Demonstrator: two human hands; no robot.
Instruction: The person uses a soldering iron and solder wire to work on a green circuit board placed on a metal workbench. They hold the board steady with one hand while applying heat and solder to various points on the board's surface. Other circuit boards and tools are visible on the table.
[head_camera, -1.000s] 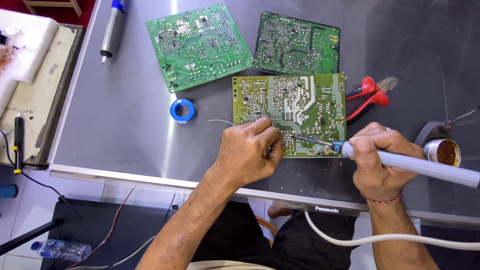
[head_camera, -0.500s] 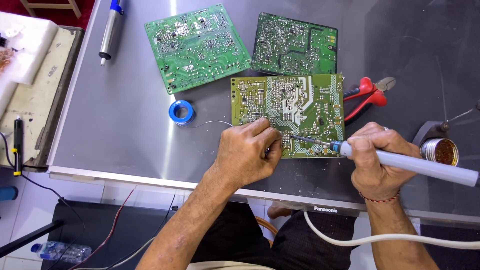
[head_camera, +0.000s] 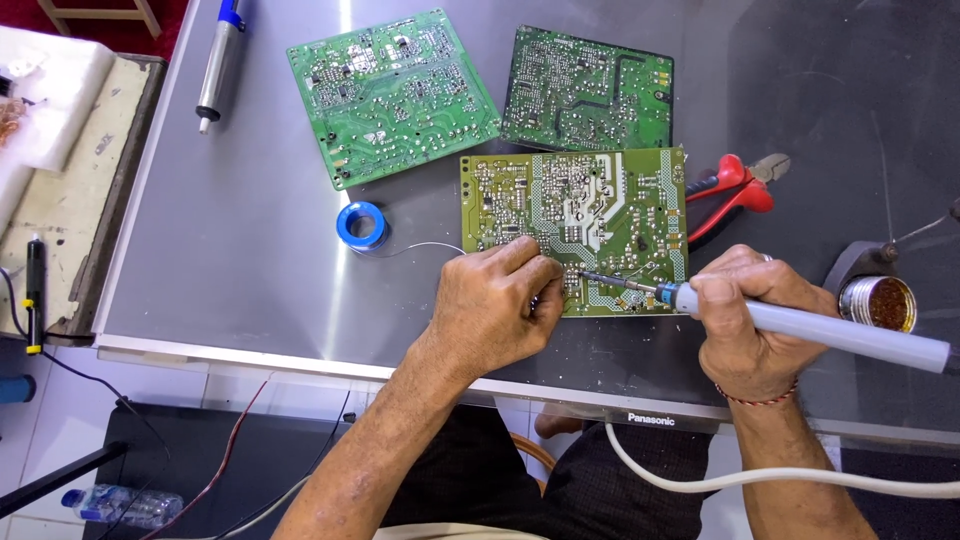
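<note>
Nearest the front edge of the grey metal desk, the person's left hand rests curled on the lower left part of a yellow-green circuit board, its fingers pinched narrow on the end of a thin solder wire that runs left to a small blue spool. The right hand is wrapped around the pale grey handle of a soldering iron, whose dark tip meets the board just beside the left fingertips; a white cable trails below the desk edge. A thin red band circles the right wrist. A small dark printed label sits on the desk's front rim between the two forearms. At the right edge stands a round tin of brassy tip-cleaning wool. Just right of the board lie red-handled cutters. Further back, a darker green circuit board touches the yellow-green one's top edge, and a lighter green board lies tilted beside it. Near the far left corner lies a grey desoldering pump with a blue cap.
</note>
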